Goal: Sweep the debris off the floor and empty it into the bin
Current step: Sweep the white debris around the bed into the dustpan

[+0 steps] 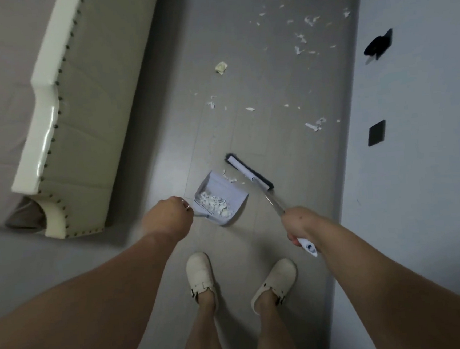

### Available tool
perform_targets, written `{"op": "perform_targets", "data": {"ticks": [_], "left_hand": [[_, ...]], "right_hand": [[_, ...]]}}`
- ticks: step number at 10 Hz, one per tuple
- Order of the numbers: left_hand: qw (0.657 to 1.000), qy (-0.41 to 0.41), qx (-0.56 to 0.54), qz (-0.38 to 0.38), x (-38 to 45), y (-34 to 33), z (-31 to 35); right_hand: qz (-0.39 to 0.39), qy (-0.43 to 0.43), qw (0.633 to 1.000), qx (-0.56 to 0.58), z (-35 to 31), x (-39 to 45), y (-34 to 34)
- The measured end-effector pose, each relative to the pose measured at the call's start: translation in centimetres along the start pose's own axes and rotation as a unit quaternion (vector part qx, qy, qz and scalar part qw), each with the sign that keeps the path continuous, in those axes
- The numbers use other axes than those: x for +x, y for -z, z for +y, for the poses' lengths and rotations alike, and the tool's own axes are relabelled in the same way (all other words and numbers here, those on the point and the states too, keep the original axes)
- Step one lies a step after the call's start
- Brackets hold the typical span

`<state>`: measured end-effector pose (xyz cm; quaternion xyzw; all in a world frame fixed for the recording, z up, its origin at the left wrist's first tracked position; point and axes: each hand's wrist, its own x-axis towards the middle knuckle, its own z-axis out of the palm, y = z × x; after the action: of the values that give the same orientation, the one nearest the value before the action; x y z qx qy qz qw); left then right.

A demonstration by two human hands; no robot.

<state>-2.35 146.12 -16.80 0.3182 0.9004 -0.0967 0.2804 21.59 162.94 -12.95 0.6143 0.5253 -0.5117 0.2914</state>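
A pale lilac dustpan (232,195) rests on the grey floor ahead of my feet, with a heap of white scraps inside. My left hand (168,217) grips its handle from the left. My right hand (297,224) grips the broom's shaft, whose white end sticks out below my fist. The broom head (248,171), white with black bristles, lies at the pan's open side, a few scraps between them. Several white scraps (302,42) lie scattered farther up the floor, and a crumpled yellowish wad (221,67) sits among them. No bin is visible.
A cream upholstered bed frame (79,118) with studs fills the left side. A pale wall (428,129) runs along the right, carrying two dark square plates (377,132), with a dark plug in the upper one. My two feet in white clogs (201,277) stand below the pan.
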Motion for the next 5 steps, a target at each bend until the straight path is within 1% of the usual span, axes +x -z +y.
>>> {"op": "perform_targets", "data": {"ticks": [1,2,3,4,5], "left_hand": [[1.0,-0.005,-0.007,-0.008,0.5,0.0,0.2],[0.999,-0.022,-0.008,-0.026,0.8,-0.1,0.2],[0.999,-0.024,-0.005,-0.03,1.2,0.0,0.4],[0.999,-0.018,-0.007,-0.031,1.5,0.2,0.3],[0.999,-0.016,-0.013,-0.03,1.3,0.1,-0.4]], "right_hand": [[0.002,0.012,1.0,-0.027,-1.0,-1.6,1.7],[0.03,0.025,0.997,-0.065,-2.0,-2.0,2.0],[0.024,0.042,0.994,-0.095,-4.4,-1.6,1.1],[-0.002,0.04,0.991,-0.13,-6.7,-1.0,-0.8],[-0.085,0.021,0.981,-0.172,-7.8,0.1,-0.9]]}}
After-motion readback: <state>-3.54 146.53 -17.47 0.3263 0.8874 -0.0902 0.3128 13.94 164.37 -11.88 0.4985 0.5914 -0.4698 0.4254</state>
